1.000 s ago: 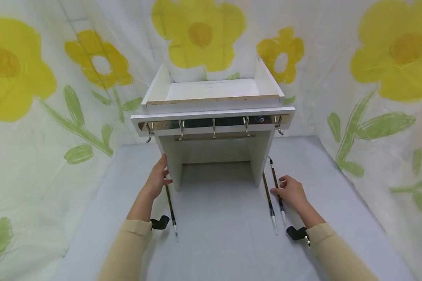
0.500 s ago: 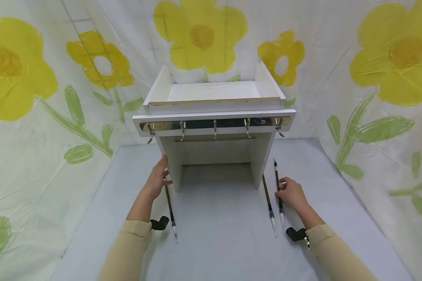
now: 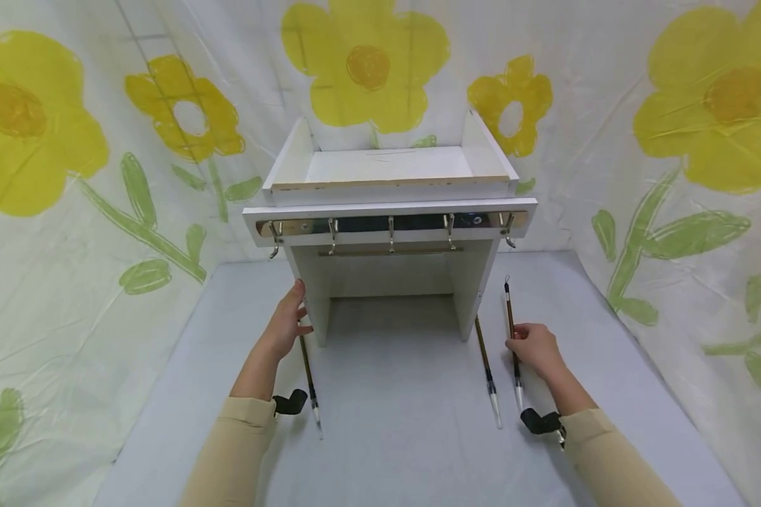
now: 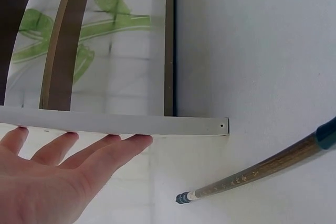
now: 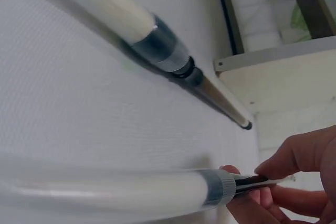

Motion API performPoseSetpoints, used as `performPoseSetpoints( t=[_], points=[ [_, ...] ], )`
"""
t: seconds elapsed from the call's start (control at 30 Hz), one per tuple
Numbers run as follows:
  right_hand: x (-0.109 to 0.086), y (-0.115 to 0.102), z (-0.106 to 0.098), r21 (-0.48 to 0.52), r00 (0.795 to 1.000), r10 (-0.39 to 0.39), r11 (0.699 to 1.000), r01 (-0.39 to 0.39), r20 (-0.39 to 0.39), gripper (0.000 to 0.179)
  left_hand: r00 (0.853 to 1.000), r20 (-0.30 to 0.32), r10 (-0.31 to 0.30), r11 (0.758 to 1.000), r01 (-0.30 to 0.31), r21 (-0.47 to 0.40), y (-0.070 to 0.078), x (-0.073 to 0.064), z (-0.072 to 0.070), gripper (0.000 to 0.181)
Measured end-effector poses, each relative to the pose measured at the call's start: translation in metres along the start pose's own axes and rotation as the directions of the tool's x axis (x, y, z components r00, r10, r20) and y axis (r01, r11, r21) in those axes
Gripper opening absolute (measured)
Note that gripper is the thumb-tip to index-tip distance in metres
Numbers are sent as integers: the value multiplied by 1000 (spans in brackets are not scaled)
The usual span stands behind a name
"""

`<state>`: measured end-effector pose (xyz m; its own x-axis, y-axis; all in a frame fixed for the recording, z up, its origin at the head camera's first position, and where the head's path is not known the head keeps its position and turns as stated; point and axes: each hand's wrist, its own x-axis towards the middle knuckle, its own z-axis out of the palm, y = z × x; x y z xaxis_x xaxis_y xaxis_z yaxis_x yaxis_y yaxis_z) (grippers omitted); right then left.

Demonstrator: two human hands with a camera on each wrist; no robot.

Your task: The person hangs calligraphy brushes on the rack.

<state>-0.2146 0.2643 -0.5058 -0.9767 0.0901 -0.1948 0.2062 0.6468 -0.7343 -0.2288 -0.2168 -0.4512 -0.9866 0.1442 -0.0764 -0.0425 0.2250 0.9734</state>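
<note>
A white wooden shelf unit [image 3: 390, 193] with a row of metal hooks stands at the back middle. My left hand [image 3: 284, 324] touches its left side panel; in the left wrist view the fingertips [image 4: 137, 141] lie extended along the panel's outer face. Below that hand, a writing brush [image 3: 308, 370] with a clear cap lies on the table. My right hand [image 3: 537, 348] pinches another capped writing brush [image 3: 509, 303] by its handle between thumb and fingers. A third brush [image 3: 485, 359] lies between that hand and the shelf's right side panel [image 3: 472, 292].
The white table [image 3: 393, 436] spreads in front of the shelf. A curtain [image 3: 615, 141] printed with yellow flowers hangs behind it and along both sides. Small black cameras [image 3: 289, 403] are worn on both wrists.
My right hand has moved slightly right, shifting its brush away from the shelf and the brush beside it. The left hand stays against the panel.
</note>
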Motion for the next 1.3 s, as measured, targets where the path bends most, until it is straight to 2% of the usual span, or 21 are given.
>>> performPoseSetpoints(
  t=[0.27, 0.6, 0.83, 1.1, 1.27, 1.3],
  points=[
    [-8, -12, -9, 186, 1000, -12, 982, 17, -29, 48, 1000, 2, -1, 1000, 1, 11, 1, 1, -1, 77],
    [-21, -30, -19, 234, 993, -61, 969, 84, -106, 46, 1000, 15, 12, 1000, -12, -13, 2, 2, 0, 77],
    [-33, -42, -24, 257, 980, -117, 954, 156, -161, 43, 1000, 12, -13, 999, 14, -34, 1, 1, 0, 77],
    [-44, -55, -26, 232, 949, -182, 942, 243, -256, 37, 1000, 3, -16, 1000, 16, -21, -1, 3, 1, 75],
    [-45, -57, -25, 220, 918, -221, 927, 302, -331, 35, 1000, 10, -14, 1000, 14, -7, -1, 1, 1, 73],
    [-46, -57, -25, 220, 908, -229, 922, 318, -350, 34, 1000, 15, -18, 1000, 18, -4, 4, -1, 2, 72]
  ],
)
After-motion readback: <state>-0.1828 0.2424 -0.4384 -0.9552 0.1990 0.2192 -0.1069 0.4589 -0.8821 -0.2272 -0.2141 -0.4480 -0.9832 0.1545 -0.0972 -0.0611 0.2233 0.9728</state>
